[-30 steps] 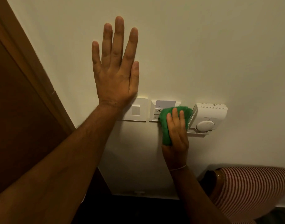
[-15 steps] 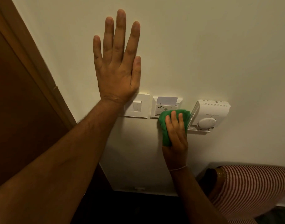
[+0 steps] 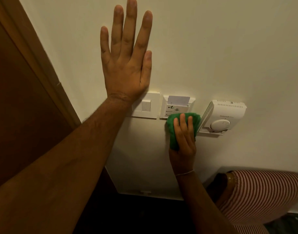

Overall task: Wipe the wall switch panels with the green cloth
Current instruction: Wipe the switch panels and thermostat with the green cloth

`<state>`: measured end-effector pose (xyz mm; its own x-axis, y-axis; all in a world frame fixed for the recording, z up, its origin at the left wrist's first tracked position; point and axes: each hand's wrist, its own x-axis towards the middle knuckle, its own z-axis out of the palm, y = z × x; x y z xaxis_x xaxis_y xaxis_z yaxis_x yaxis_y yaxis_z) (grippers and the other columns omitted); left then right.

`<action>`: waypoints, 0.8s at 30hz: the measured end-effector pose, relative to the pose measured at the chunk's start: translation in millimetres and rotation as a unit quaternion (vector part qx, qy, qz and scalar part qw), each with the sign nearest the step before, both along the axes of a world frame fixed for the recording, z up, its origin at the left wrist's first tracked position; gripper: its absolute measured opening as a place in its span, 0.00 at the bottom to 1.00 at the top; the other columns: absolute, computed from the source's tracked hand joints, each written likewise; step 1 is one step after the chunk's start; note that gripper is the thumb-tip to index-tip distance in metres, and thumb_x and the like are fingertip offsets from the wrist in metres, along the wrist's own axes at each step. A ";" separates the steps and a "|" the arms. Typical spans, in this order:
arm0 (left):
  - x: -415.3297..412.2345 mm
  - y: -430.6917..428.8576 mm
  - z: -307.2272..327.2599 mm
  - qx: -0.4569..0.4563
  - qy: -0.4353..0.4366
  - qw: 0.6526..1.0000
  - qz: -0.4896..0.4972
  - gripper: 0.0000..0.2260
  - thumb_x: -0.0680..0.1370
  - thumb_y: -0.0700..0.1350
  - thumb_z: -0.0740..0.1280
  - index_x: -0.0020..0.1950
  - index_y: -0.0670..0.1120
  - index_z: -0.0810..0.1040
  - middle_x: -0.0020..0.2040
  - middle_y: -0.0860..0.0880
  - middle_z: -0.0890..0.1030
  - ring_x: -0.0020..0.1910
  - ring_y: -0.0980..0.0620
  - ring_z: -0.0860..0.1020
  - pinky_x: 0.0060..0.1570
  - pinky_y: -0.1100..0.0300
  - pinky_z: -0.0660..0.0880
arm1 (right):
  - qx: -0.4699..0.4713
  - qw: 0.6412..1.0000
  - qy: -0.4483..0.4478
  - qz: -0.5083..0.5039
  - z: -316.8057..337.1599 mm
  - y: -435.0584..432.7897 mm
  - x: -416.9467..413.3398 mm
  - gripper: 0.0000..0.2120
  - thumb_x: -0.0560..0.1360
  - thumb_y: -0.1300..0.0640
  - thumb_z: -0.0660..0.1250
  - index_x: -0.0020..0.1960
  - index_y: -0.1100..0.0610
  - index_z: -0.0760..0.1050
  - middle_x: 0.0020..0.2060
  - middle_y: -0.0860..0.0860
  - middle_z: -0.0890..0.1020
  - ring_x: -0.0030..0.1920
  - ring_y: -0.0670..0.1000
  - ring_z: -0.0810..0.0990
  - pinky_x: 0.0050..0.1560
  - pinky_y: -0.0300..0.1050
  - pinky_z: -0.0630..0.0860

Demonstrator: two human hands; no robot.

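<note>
Left forearm (image 3: 63, 159): it crosses your view from the lower left and hides the left edge of the light switch plate.
Striped fabric (image 3: 263, 196): red-and-white stripes at the lower right, close to you, below the thermostat.
Right hand (image 3: 184, 141): reaching up from below, fingers together and pressed flat over the green cloth, pinning it to the wall.
Green cloth (image 3: 171, 130): bunched under your right hand, covering the lower right corner of the key card holder and hanging onto the bare wall beneath it; its right edge sits just beside the thermostat's tilted side.
Left hand (image 3: 126, 65): palm flat on the wall above the switches, fingers spread and straight, holding nothing; its heel overlaps the upper left corner of the switch plate.
Light switch plate (image 3: 148, 107): white, one rocker, leftmost of the three.
Key card holder (image 3: 175, 108): middle panel, a pale card standing in its top slot.
Thermostat (image 3: 224, 115): white box with a round dial, rightmost, its cover angled off the wall.
Door frame (image 3: 36, 65): brown wood along the left.
Wall (image 3: 229, 48): cream, bare above.
</note>
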<state>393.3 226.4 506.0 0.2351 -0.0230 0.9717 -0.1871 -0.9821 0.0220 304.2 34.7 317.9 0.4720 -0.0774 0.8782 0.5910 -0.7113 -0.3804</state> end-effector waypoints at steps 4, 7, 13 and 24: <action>-0.1 -0.9 -0.9 -0.003 0.002 1.000 0.001 0.25 0.91 0.51 0.57 0.87 0.44 0.62 0.84 0.33 0.66 0.84 0.34 0.60 0.84 0.34 0.52 | 0.017 0.999 -0.029 0.011 16.2 8.6 9.0 0.30 0.78 0.74 0.74 0.77 0.63 0.71 0.79 0.56 0.70 0.85 0.59 0.62 0.84 0.64 0.61; -0.1 -0.1 -0.7 -0.006 -0.003 1.000 0.008 0.24 0.91 0.52 0.55 0.86 0.44 0.64 0.84 0.33 0.67 0.84 0.34 0.61 0.84 0.35 0.51 | 0.020 0.999 -0.034 0.007 16.8 14.1 11.0 0.32 0.78 0.74 0.74 0.78 0.62 0.69 0.79 0.57 0.71 0.85 0.60 0.62 0.84 0.64 0.62; 0.4 -0.5 -1.2 -0.003 -0.008 1.000 0.018 0.24 0.91 0.51 0.56 0.87 0.44 0.63 0.84 0.34 0.67 0.84 0.35 0.60 0.84 0.37 0.49 | 0.000 1.000 -0.015 0.002 6.5 10.6 3.5 0.31 0.77 0.74 0.76 0.77 0.64 0.70 0.77 0.58 0.71 0.86 0.55 0.60 0.84 0.64 0.63; 11.1 1.2 -4.8 0.010 -0.037 0.999 0.020 0.27 0.91 0.53 0.54 0.90 0.47 0.57 0.86 0.39 0.61 0.86 0.37 0.58 0.86 0.45 0.39 | -0.023 1.000 -0.011 0.003 0.6 16.3 0.7 0.33 0.76 0.75 0.76 0.77 0.63 0.70 0.77 0.58 0.72 0.86 0.54 0.61 0.85 0.61 0.61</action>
